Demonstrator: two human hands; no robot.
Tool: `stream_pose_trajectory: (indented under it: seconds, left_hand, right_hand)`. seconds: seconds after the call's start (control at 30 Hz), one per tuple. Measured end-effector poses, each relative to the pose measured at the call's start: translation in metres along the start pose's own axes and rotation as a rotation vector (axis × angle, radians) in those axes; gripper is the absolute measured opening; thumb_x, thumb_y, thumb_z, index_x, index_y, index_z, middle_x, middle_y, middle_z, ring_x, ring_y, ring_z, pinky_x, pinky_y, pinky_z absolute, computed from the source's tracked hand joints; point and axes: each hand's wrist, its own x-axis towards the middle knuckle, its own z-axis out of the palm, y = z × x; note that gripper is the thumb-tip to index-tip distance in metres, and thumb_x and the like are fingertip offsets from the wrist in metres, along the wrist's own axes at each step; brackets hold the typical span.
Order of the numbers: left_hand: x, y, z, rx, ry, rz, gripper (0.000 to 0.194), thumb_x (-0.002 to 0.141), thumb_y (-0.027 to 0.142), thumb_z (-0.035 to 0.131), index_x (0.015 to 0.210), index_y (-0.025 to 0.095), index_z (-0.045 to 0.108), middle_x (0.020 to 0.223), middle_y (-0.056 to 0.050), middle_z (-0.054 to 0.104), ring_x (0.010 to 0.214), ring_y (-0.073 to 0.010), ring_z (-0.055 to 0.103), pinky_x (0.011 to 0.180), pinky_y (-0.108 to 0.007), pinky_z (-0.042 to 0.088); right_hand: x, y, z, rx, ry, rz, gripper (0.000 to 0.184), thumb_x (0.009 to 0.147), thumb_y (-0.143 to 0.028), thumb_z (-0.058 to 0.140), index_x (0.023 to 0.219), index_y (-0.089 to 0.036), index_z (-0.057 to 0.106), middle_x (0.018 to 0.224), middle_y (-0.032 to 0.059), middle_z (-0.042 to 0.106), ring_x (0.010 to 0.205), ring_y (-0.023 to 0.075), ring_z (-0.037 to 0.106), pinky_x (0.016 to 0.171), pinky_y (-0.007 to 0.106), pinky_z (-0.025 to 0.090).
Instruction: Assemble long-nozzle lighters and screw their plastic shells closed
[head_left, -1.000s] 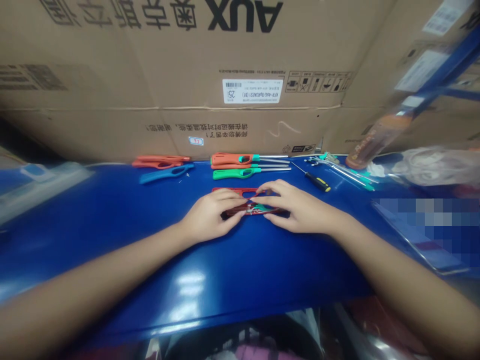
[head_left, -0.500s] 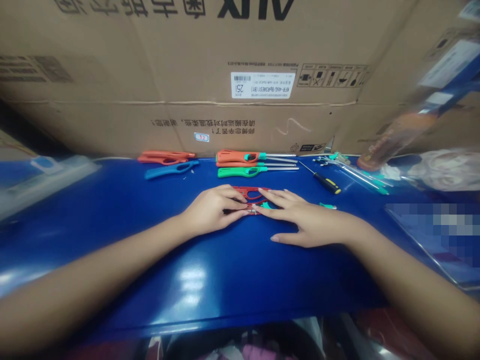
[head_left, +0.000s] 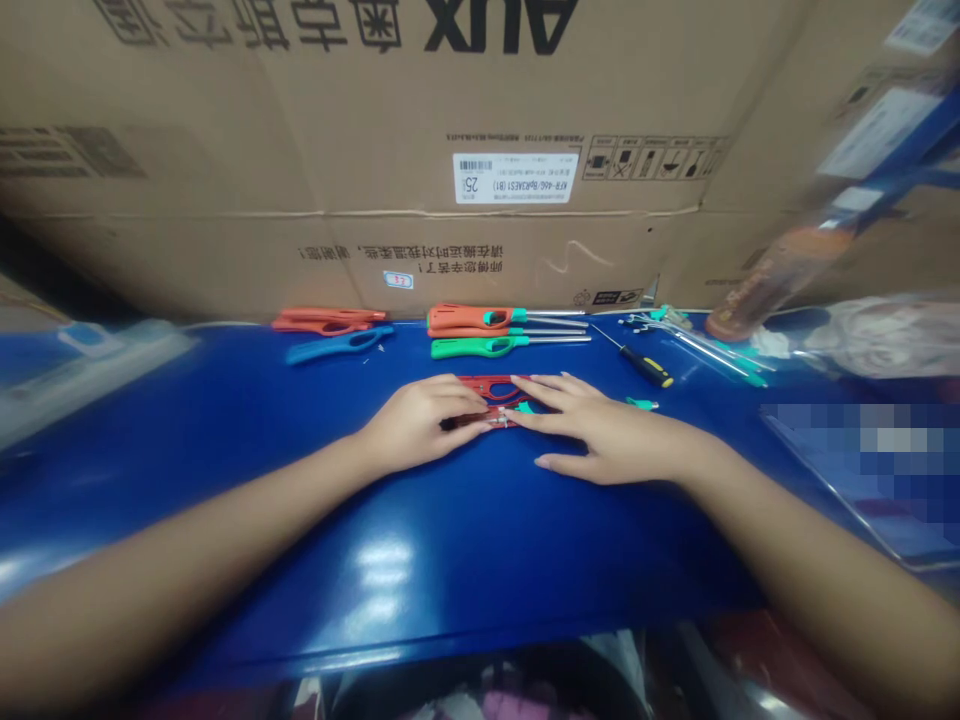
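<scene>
Two red lighter casing halves lie one behind the other on the blue table, partly covered by my hands. My left hand (head_left: 420, 425) has its thumb and fingers closed around the left part of the nearer casing half (head_left: 496, 418), where small metal parts show. A green trigger piece (head_left: 524, 407) sits at that half's right side. My right hand (head_left: 600, 430) lies with fingers stretched and spread; its fingertips touch the farther casing half (head_left: 491, 386) and the parts in the nearer one. Behind that wrist is a small green-tipped piece (head_left: 642, 404).
Toward the back lie orange lighters (head_left: 472, 318), a green lighter (head_left: 469, 347), red casings (head_left: 326, 321), a blue casing (head_left: 337, 346), a screwdriver (head_left: 649, 367) and several metal tubes (head_left: 709, 345). A bottle (head_left: 780, 280) leans against the cardboard box (head_left: 360, 130). A plastic bag (head_left: 885, 335) rests at right.
The camera view has shifted slightly. Both hands stay at the red casing halves, with only small finger movements.
</scene>
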Motion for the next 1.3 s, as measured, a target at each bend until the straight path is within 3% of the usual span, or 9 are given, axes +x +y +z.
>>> stream_pose_trajectory:
  seconds: [0.27,0.5,0.63,0.8,0.93,1.0,1.1,1.2,1.3]
  left_hand:
    - [0.000,-0.009,-0.015,0.116,0.036,0.140,0.019,0.092,0.021,0.064,0.108,0.018,0.073,0.104,-0.008,0.078,0.095,-0.0210,0.072,0.087,-0.035,0.059]
    - [0.001,-0.033,-0.027,0.092,-0.120,0.071,0.036,0.089,0.012,0.053,0.121,0.019,0.068,0.118,-0.010,0.072,0.111,-0.0232,0.066,0.099,-0.040,0.054]
    - [-0.002,-0.041,-0.023,0.033,-0.090,0.016,0.031,0.094,0.018,0.054,0.121,0.018,0.068,0.118,-0.009,0.073,0.109,-0.0218,0.067,0.098,-0.037,0.055]
    - [-0.004,-0.042,-0.014,-0.010,0.087,-0.148,0.028,0.096,0.028,0.059,0.116,0.017,0.074,0.112,-0.009,0.077,0.101,-0.0223,0.073,0.093,-0.035,0.057]
    - [0.003,-0.027,-0.010,-0.297,0.229,-0.440,0.036,0.091,0.040,0.066,0.116,0.014,0.075,0.114,-0.012,0.076,0.102,-0.0250,0.073,0.093,-0.037,0.058]
    - [0.009,-0.015,-0.010,-0.494,0.201,-0.527,0.041,0.088,0.043,0.069,0.117,0.014,0.075,0.117,-0.011,0.076,0.104,-0.0259,0.073,0.095,-0.037,0.058]
    - [0.015,0.000,-0.011,-0.696,0.001,-0.616,0.042,0.082,0.045,0.075,0.113,0.016,0.077,0.111,-0.009,0.077,0.099,-0.0265,0.075,0.089,-0.037,0.059]
    - [0.018,0.009,-0.013,-0.773,-0.096,-0.684,0.041,0.079,0.044,0.077,0.111,0.018,0.078,0.106,-0.008,0.079,0.094,-0.0257,0.075,0.085,-0.035,0.060]
    - [0.018,0.012,-0.014,-0.742,-0.054,-0.703,0.040,0.083,0.045,0.074,0.112,0.018,0.078,0.106,-0.008,0.079,0.092,-0.0244,0.075,0.084,-0.034,0.059]
  right_hand:
    - [0.004,0.016,0.001,-0.043,0.299,0.017,0.047,0.098,-0.020,0.048,0.143,-0.028,0.057,0.152,0.0086,0.052,0.138,0.0288,0.047,0.115,0.054,0.038]
    - [0.009,0.033,0.009,-0.073,0.298,0.101,0.056,0.088,-0.006,0.042,0.137,-0.022,0.061,0.142,0.0108,0.059,0.129,0.0301,0.054,0.108,0.057,0.042]
    - [0.006,0.038,0.004,-0.043,0.340,0.062,0.055,0.084,-0.005,0.045,0.133,-0.022,0.062,0.138,0.0101,0.062,0.127,0.0289,0.055,0.107,0.056,0.043]
    - [0.004,0.036,0.001,0.088,0.350,-0.022,0.033,0.094,-0.022,0.056,0.126,-0.023,0.063,0.123,0.0084,0.067,0.117,0.0255,0.060,0.105,0.050,0.047]
    - [0.006,0.031,0.002,0.145,0.440,-0.034,0.046,0.093,-0.031,0.062,0.139,-0.026,0.053,0.133,0.0112,0.056,0.126,0.0272,0.055,0.110,0.050,0.045]
    - [0.007,0.028,0.001,0.140,0.542,-0.043,0.059,0.091,-0.033,0.066,0.146,-0.028,0.045,0.141,0.0126,0.049,0.135,0.0291,0.047,0.115,0.051,0.040]
    - [0.009,0.023,0.001,0.106,0.578,-0.066,0.065,0.090,-0.037,0.070,0.148,-0.030,0.042,0.144,0.0124,0.049,0.137,0.0306,0.046,0.115,0.052,0.039]
    - [0.012,0.019,0.005,0.105,0.534,-0.075,0.052,0.091,-0.038,0.070,0.138,-0.028,0.053,0.127,0.0100,0.063,0.118,0.0273,0.060,0.102,0.046,0.049]
    - [0.015,0.016,0.010,0.143,0.526,-0.067,0.037,0.091,-0.038,0.069,0.125,-0.024,0.063,0.112,0.0082,0.069,0.099,0.0230,0.066,0.088,0.039,0.052]
